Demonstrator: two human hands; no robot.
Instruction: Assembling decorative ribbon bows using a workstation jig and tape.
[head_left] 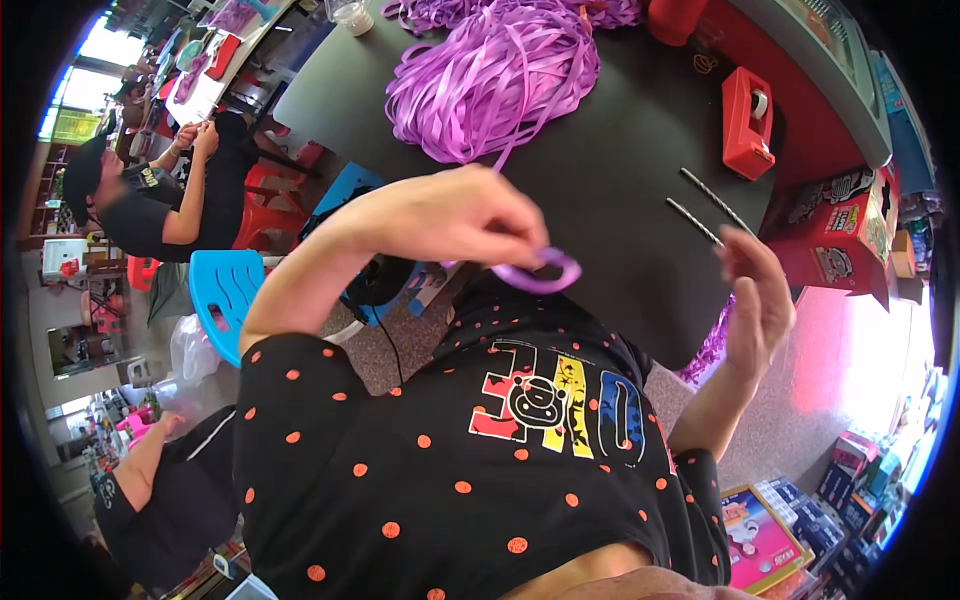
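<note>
My left hand (pixel 470 215) is above the near edge of the dark table, its thumb and fingers pinched on a purple ribbon (pixel 545 282) that curls in a small loop. My right hand (pixel 758 300) is off the table's right side, a little blurred, its fingers bent and apart with nothing seen in them. Just beyond its fingertips lie two twisted metal rods like drill bits (pixel 715 200). A big heap of purple ribbon (pixel 495 75) fills the table's far left, and one strand trails from it toward my left hand.
A red tape dispenser (pixel 748 122) stands at the table's right, near a red printed box (pixel 845 225). Purple strips (pixel 712 345) hang below the right edge. A blue stool (pixel 225 298) is at left. Two other people sit there, one (pixel 160 205) with hands raised.
</note>
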